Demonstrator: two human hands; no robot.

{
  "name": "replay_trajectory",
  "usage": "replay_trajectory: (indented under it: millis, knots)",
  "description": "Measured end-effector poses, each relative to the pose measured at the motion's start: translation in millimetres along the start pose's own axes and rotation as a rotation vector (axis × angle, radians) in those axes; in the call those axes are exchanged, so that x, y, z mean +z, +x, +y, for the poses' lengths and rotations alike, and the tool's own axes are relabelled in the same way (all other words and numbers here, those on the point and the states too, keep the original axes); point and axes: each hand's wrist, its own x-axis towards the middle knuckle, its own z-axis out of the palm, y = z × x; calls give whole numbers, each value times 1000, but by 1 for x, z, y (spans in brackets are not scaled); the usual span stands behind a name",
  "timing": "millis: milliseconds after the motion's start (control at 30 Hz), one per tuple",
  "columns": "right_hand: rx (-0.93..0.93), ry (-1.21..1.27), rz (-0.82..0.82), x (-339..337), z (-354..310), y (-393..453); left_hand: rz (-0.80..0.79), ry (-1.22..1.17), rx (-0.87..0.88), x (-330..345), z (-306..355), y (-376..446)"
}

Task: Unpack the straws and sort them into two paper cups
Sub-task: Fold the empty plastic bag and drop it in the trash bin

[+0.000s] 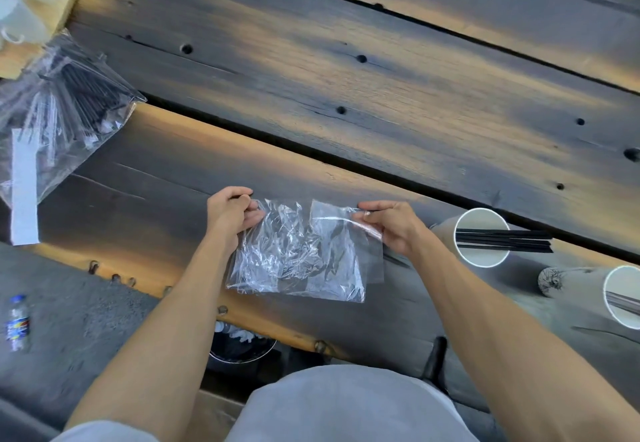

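Left hand: my left hand (231, 211) pinches the clear bag (301, 254) at its top left corner.
Right hand: my right hand (388, 225) pinches the top right corner.
Bag: looks emptied, stretched left-right between both hands.
Cups: near cup (481, 237) with black straws (504, 240) just right of my right hand; second cup (623, 297) farther right.
Full bag: straw pack (65, 102) far left, nearer my left hand.
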Motion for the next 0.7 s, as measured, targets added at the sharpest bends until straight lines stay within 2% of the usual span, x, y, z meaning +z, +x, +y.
replay_trajectory:
  millis: [100,267,367,433,533,567,600,633,667,700]
  knots:
    - [-101,-112,99,3,1,1,14,7,22,0,0,2]
    - [-296,-407,225,11,6,9,31,98,203,-4,-10,-3]
    - [-385,-552,289,17,9,7,13,130,255,-6,-16,-10]
    - [-501,-682,334,21,11,1,63,218,295,-4,-20,-20]
    - [-801,-1061,506,20,17,-9,183,475,512,2,-32,-47]
    - [-893,-1157,504,21,20,-13,176,590,625,5,-37,-57]
    - [-925,-1181,434,23,23,-18,131,719,756,8,-45,-64]
    - [-859,-1143,319,27,26,-26,44,852,871,11,-54,-69]
    - [-719,-1050,189,30,30,-30,-65,974,938,14,-65,-71]
    - [-576,-938,90,31,35,-34,-172,1073,945,15,-75,-70]
